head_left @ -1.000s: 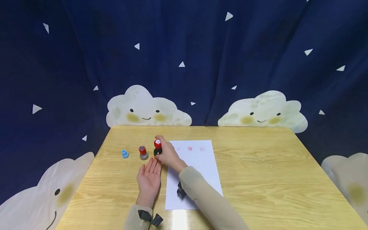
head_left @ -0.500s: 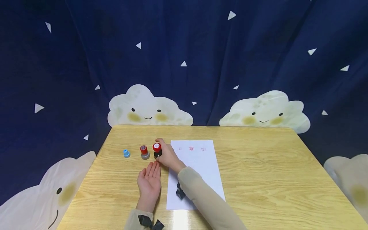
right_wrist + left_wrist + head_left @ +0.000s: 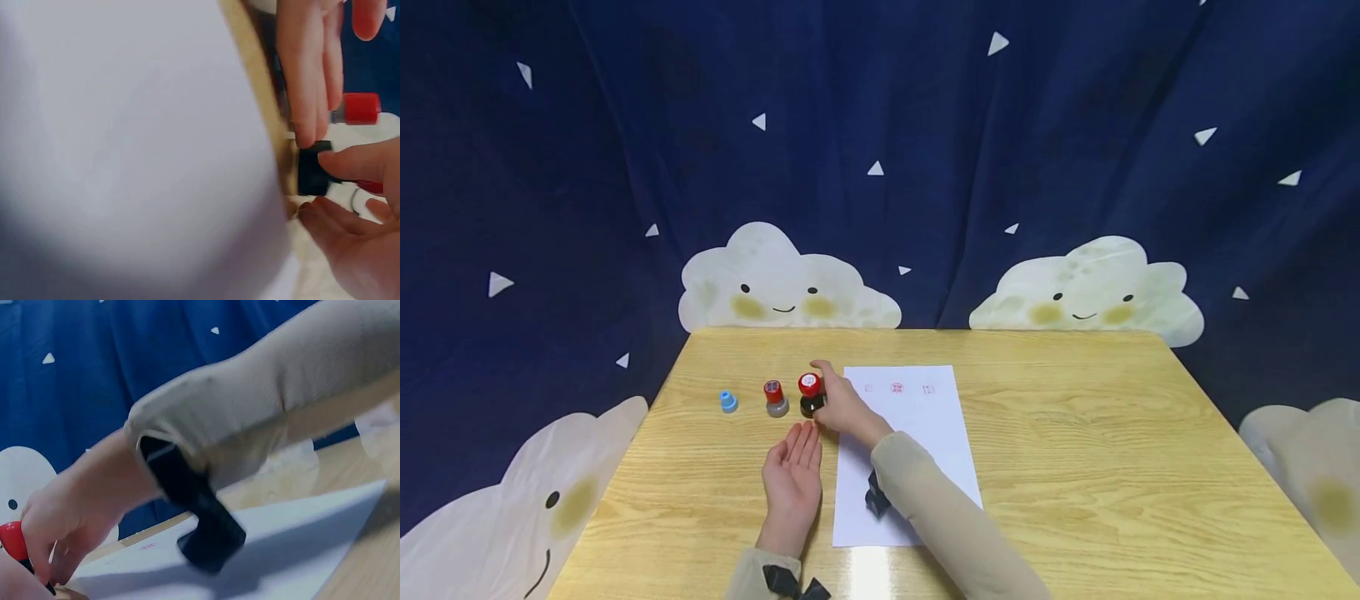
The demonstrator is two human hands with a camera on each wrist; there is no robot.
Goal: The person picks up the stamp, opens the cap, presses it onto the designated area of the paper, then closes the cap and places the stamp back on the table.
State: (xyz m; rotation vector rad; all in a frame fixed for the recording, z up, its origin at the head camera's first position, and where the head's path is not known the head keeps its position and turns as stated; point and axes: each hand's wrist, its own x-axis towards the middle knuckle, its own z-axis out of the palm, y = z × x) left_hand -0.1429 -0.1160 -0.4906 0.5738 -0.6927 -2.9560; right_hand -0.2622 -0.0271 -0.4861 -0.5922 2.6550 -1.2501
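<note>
A stamp (image 3: 809, 385) with a red round handle and a black base stands upright at the left edge of a white paper sheet (image 3: 917, 450). Beside it is my right hand (image 3: 846, 408), thumb and fingers spread about its right side. In the right wrist view the thumb overlaps the black base (image 3: 311, 172) and the other fingertips lie right at its edge. Palm up, fingers straight, my left hand (image 3: 792, 487) rests just in front of the stamp and holds nothing. Several small red imprints line the paper's upper part.
Left of the black-based stamp stands a second stamp (image 3: 774, 393), red on a grey base. Farther left is a small light-blue stepped piece (image 3: 727, 402). All lie on a wooden table (image 3: 1097, 450), with a dark blue cloud-patterned curtain (image 3: 925, 125) behind.
The stamp, tilted a second ago, now stands upright. My right hand has drawn slightly right and its fingers have loosened from the stamp. My left hand has moved slightly back from it.
</note>
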